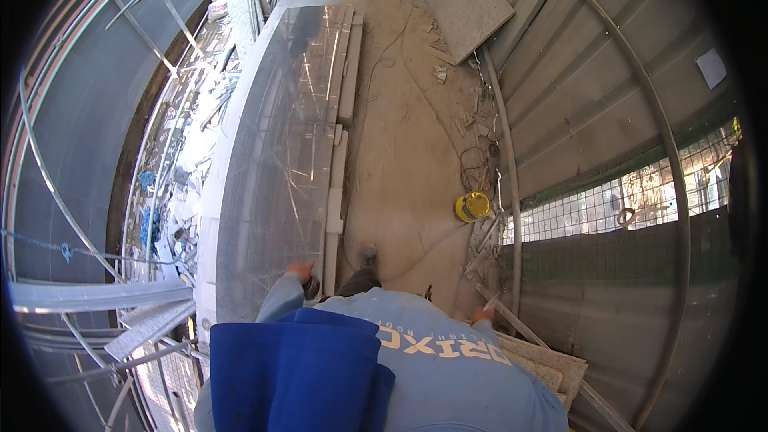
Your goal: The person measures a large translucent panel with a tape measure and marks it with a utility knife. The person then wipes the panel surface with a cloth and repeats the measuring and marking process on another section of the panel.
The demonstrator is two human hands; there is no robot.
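My left hand rests on the near end of a long grey polished slab, close to its right edge, with at least one finger stretched out. A small dark shape sits just below this hand; I cannot make out what it is. My right hand is out to the right, its fingers closed around something thin and pale. It is close to a long straight metal bar that slants down to the right. A light blue sleeve and shirt cover my arms and body. Blue cloth hides part of the lower left.
Pale blocks line the slab's right side. A yellow bucket stands on the dusty floor by the metal wall. A large board leans farther up. Broken pieces and metal poles lie left. A stone piece is lower right.
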